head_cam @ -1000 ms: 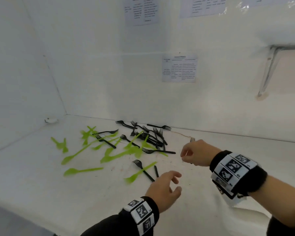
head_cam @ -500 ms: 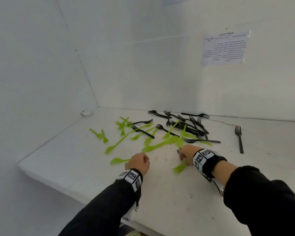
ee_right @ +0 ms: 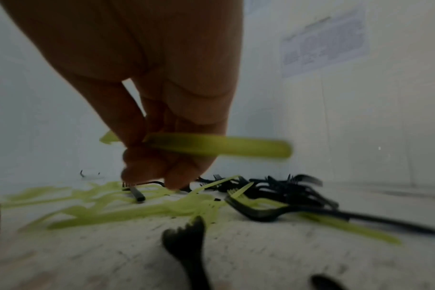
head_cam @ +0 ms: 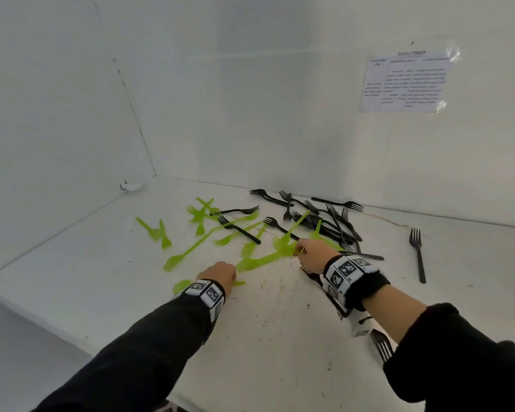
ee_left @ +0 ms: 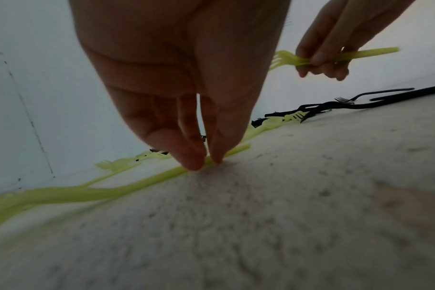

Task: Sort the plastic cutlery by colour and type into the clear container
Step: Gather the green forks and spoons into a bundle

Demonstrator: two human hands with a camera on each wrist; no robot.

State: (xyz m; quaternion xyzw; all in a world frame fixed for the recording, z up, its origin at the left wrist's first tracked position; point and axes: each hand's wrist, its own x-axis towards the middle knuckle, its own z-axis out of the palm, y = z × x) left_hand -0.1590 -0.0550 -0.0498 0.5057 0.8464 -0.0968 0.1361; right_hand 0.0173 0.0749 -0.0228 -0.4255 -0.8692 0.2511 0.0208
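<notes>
The right hand pinches a green fork above the table, over scattered green cutlery and black forks.

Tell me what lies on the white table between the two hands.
In the head view, one long green plastic utensil lies between the left hand and right hand; nearer the camera, the white table is bare.

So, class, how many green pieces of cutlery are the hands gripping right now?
2. The right hand holds a green fork lifted off the table; the left hand's fingers pinch the handle of a green utensil lying on it. No others seem hidden in either hand.
</notes>
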